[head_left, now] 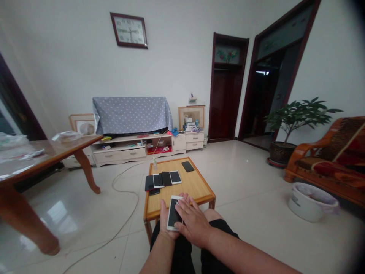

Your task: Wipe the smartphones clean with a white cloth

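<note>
A white smartphone with a dark screen rests face up in my left hand, which supports it from below with the thumb along its left edge. My right hand lies over the right part of the screen, fingers stretched out across it and thumb near the lower end. A small pale patch shows by its fingertips; I cannot tell what it is. Just beyond, on the low wooden table, lie several phones, among them a white phone and, apart from the others, a black phone.
A small clear bottle stands at the table's far left corner. A cable runs over the floor at left, near a larger wooden table. To the right are a white bucket, a wooden sofa and a potted plant.
</note>
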A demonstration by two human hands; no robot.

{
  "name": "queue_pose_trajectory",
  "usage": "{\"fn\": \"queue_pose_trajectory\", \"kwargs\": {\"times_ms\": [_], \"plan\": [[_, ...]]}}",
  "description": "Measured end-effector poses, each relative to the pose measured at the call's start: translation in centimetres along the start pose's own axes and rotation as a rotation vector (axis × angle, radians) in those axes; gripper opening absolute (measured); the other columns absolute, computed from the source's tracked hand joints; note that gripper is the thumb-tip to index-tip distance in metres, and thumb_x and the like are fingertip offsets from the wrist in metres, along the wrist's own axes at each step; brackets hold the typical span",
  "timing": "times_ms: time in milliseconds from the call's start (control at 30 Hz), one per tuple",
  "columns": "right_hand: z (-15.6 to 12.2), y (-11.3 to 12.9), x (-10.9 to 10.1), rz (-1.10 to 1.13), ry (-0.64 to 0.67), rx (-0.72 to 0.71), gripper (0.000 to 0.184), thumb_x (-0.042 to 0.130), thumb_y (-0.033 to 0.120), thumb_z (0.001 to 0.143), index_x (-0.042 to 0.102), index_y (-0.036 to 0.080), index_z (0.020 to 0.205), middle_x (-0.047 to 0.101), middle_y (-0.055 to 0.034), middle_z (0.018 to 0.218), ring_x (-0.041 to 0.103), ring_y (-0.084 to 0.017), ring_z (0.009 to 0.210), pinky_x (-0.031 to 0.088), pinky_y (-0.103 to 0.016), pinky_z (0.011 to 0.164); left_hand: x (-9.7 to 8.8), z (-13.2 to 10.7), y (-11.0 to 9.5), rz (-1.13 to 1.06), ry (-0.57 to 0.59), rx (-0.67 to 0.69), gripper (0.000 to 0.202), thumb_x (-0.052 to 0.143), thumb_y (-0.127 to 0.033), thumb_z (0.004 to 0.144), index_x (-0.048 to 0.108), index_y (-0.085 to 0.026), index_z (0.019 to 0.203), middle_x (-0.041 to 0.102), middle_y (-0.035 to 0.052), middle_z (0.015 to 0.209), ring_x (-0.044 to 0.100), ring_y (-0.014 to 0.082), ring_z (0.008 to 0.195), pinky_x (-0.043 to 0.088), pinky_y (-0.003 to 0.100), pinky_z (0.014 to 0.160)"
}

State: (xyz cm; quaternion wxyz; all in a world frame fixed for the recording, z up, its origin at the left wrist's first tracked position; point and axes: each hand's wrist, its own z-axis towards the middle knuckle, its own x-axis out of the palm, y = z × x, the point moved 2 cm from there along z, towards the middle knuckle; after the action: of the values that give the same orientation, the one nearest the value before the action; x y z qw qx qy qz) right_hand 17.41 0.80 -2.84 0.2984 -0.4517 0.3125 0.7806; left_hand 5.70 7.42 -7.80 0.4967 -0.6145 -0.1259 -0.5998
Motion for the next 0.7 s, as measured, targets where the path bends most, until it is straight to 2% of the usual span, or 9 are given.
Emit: {"fn": "queue_pose_trajectory", "kwargs": {"times_ms": [100,200,300,400,567,633,700], "plan": [[-0.8,1.0,0.4,0.043,0.047,-0.108,0.069,0.043,0.060,0.102,0.038,0.016,0.155,0.037,-0.0138,0.159,0.029,-0.028,0.150,0.014,-0.052,0.125,-1.1,-0.5,-0.2,-0.004,-0.022,0.056,0.093,0.013,-0.085,0.087,0.059,-0.020,0.135,0.046,0.0105,0.155,0.031,0.0312,0.150,0.021,0.047,0.121],[-1.1,1.3,0.6,0.080,0.074,-0.194,0.068,0.042,0.059,0.102,0.033,0.019,0.157,0.036,-0.0117,0.159,0.028,-0.026,0.150,0.012,-0.051,0.125,-1.7,-0.5,-0.3,-0.013,-0.020,0.069,0.092,0.012,-0.083,0.089,0.056,-0.018,0.138,0.045,0.0127,0.156,0.026,0.0306,0.152,0.017,0.050,0.122],[0.3,0.1,0.0,0.055,0.044,-0.100,0.064,0.041,0.056,0.103,0.039,0.017,0.154,0.038,-0.0140,0.158,0.031,-0.028,0.149,0.013,-0.054,0.125,-1.9,0.1,0.0,-0.047,0.005,0.060,0.092,0.017,-0.085,0.087,0.054,-0.021,0.142,0.044,0.0110,0.157,0.022,0.0287,0.153,0.012,0.047,0.124],[1.5,-1.1,-0.5,0.053,0.039,-0.018,0.068,0.042,0.058,0.102,0.041,0.013,0.153,0.036,-0.0174,0.159,0.029,-0.031,0.150,0.013,-0.057,0.124,-2.3,1.1,-0.1,-0.061,0.027,0.043,0.091,0.024,-0.089,0.082,0.054,-0.027,0.142,0.042,0.0077,0.158,0.020,0.0268,0.154,0.012,0.044,0.126],[0.4,-0.8,-0.1,0.131,0.108,-0.211,0.073,0.044,0.062,0.100,0.034,0.017,0.156,0.036,-0.0136,0.159,0.027,-0.029,0.151,0.011,-0.056,0.125,-3.1,2.1,-0.8,-0.059,0.057,0.025,0.093,0.020,-0.090,0.081,0.046,-0.031,0.148,0.038,0.0054,0.161,0.016,0.0255,0.155,0.010,0.053,0.126],[0.6,-1.2,-0.1,0.138,0.115,-0.208,0.069,0.042,0.060,0.101,0.035,0.019,0.156,0.037,-0.0120,0.159,0.028,-0.029,0.150,0.009,-0.057,0.125,-3.1,2.3,-0.4,-0.061,0.021,0.047,0.092,0.020,-0.089,0.082,0.047,-0.030,0.147,0.038,0.0064,0.161,0.018,0.0261,0.155,0.010,0.053,0.126],[1.4,-2.0,-0.4,0.123,0.095,-0.121,0.065,0.040,0.058,0.103,0.039,0.018,0.154,0.039,-0.0128,0.158,0.030,-0.029,0.149,0.006,-0.058,0.125,-3.0,2.3,0.4,-0.060,-0.020,0.052,0.090,0.022,-0.087,0.084,0.050,-0.027,0.145,0.039,0.0091,0.160,0.022,0.0270,0.154,0.009,0.051,0.126]]}}
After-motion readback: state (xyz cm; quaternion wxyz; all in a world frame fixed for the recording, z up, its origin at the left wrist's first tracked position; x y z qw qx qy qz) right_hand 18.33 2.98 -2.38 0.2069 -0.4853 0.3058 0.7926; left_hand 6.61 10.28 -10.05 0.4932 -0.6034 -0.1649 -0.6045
